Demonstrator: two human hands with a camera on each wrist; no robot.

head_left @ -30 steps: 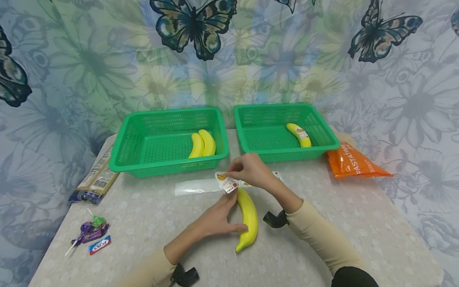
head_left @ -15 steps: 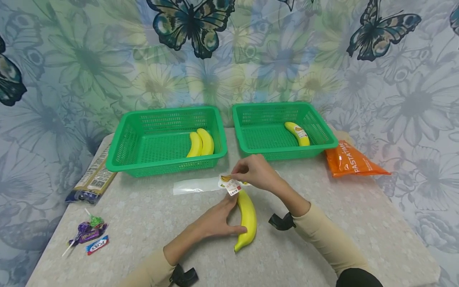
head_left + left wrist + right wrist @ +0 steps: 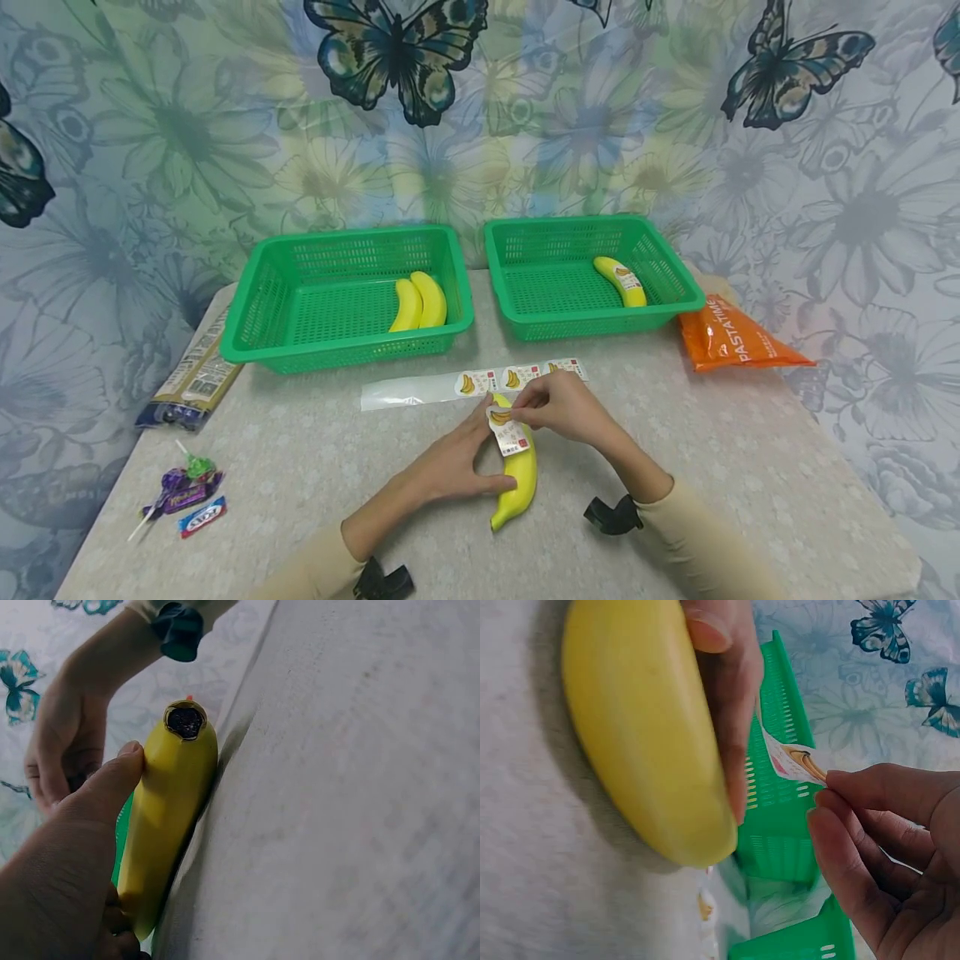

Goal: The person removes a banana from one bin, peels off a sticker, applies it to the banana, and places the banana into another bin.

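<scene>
A yellow banana (image 3: 521, 479) lies on the table in front of the person, its stem end toward the near edge. The left hand (image 3: 450, 458) holds it from the left, thumb on the near part and fingers at the far end; the left wrist view shows the thumb against the banana's side (image 3: 169, 817). Between thumb and fingertips the right hand (image 3: 566, 408) pinches a white sticker (image 3: 510, 433) printed with bananas. In the head view the sticker overlaps the banana's far half; in the right wrist view the sticker (image 3: 791, 761) hangs curled, away from the peel.
Behind the hands lies a strip of stickers (image 3: 420, 390). The left green basket (image 3: 348, 358) holds two bananas; the right green basket (image 3: 600, 327) holds one labelled banana (image 3: 622, 282). An orange bag (image 3: 738, 337) sits at right. Candies (image 3: 183, 492) and a long package (image 3: 187, 383) lie at left.
The right hand has brought the sticker from above the strip toward the person, over the banana, uncovering more stickers on the strip. The left hand and the banana stay in place.
</scene>
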